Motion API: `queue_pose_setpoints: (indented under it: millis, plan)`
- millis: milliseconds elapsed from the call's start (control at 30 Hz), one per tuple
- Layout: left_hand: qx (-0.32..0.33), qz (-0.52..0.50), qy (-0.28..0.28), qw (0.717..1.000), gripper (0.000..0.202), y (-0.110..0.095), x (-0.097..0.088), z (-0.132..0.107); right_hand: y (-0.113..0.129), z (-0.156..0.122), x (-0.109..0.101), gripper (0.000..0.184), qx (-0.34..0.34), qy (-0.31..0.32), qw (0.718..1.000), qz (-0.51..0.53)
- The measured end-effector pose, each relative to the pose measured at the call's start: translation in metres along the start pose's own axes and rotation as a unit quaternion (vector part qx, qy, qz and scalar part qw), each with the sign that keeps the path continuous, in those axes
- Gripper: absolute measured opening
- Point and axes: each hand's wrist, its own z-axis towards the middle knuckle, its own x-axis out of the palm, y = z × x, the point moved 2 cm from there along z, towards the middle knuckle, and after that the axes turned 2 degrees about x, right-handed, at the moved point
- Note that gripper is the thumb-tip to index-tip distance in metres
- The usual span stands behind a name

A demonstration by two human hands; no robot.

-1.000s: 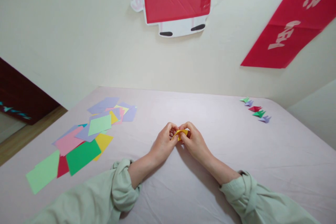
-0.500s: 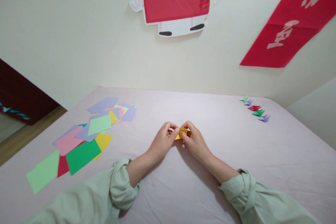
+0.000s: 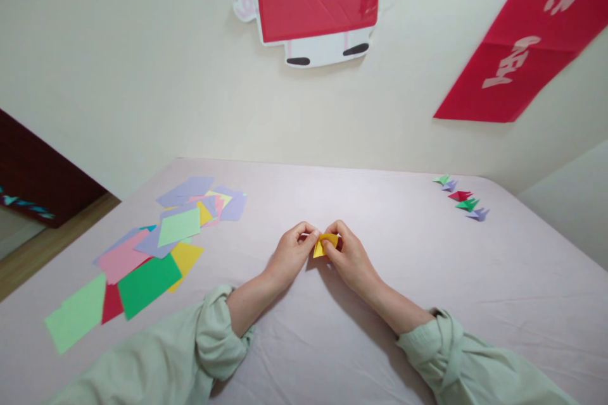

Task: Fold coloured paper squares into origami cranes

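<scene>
A small folded yellow paper piece (image 3: pixel 323 243) is pinched between both hands near the middle of the pale pink sheet (image 3: pixel 403 278). My left hand (image 3: pixel 291 254) grips its left side with thumb and fingers closed. My right hand (image 3: pixel 348 254) pinches its right side, fingers curled over it. Both wrists rest on the sheet, with pale green sleeves rolled up behind them.
Loose colored paper squares (image 3: pixel 152 247) lie scattered at the left: green, pink, lilac, yellow, red. A row of several small folded paper shapes (image 3: pixel 463 198) sits at the far right. A cream wall with red posters rises behind; a wood floor shows at the left edge.
The yellow paper has gone from a curled strip to a flatter, more pointed fold. Both hands stayed in place, shifting only their fingers.
</scene>
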Motion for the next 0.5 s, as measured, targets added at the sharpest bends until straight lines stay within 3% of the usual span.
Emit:
queue_pose_setpoints:
  millis: [267,500]
  plan:
    - [0.0,-0.039,0.021,0.999,0.013,0.001,0.006,-0.004,0.002,-0.001,-0.001,0.007,0.006,-0.006,1.0,-0.011]
    - [0.02,-0.017,-0.007,1.0,0.009,0.012,0.009,-0.003,0.002,-0.001,0.002,0.008,0.016,-0.002,1.0,-0.003]
